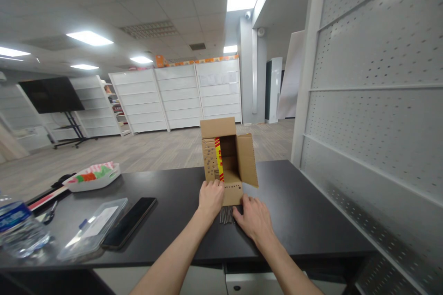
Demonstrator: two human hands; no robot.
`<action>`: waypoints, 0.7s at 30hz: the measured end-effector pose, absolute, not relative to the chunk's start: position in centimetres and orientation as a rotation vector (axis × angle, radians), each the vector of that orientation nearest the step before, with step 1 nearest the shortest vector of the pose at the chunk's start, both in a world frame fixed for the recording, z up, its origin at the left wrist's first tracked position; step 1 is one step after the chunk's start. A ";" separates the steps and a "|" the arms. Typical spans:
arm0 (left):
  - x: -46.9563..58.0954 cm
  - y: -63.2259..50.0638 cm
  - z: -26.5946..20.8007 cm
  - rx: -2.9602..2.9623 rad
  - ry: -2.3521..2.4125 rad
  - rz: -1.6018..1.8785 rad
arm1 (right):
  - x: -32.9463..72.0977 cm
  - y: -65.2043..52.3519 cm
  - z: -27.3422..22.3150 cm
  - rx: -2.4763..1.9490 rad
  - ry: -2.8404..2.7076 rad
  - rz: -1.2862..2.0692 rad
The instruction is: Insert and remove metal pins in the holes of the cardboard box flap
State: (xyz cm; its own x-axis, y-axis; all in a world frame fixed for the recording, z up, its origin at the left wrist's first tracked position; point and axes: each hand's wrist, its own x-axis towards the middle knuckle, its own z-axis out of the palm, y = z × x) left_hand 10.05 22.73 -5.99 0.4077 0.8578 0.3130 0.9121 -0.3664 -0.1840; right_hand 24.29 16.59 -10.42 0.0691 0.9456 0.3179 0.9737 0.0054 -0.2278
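Note:
A cardboard box (230, 159) stands on the dark table with its mouth facing me and its flaps spread out. Its left flap carries many small dots or holes and a yellow-and-red tape strip (219, 159); the lower front flap (232, 193) has a row of dark holes. My left hand (210, 197) has its fingers curled on the bottom of the left flap. At the lower flap's right edge is my right hand (255, 215), thumb apart from the bent fingers. Several thin metal nails or screws (226, 215) lie side by side between my hands, close to the right thumb.
Left on the table (173, 221) are a black phone (129, 222), a clear plastic case (95, 228), a water bottle (20, 228) and a white basket (95, 182) with colourful contents. A perforated white panel (374, 115) rises along the right side. White shelving (180, 97) stands across the room.

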 end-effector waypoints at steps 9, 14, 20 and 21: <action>10.2 22.5 -5.3 -2.362 -1.546 -0.238 | 24.3 16.6 -10.5 -1.966 -1.898 -0.103; 10.3 22.2 -5.0 -2.367 -1.583 -0.238 | 24.2 16.7 -10.6 -1.965 -1.890 -0.098; 10.4 22.2 -5.3 -2.380 -1.607 -0.244 | 24.3 16.7 -10.6 -1.955 -1.892 -0.093; 10.3 22.3 -5.3 -2.381 -1.610 -0.249 | 24.3 16.7 -10.6 -1.956 -1.891 -0.095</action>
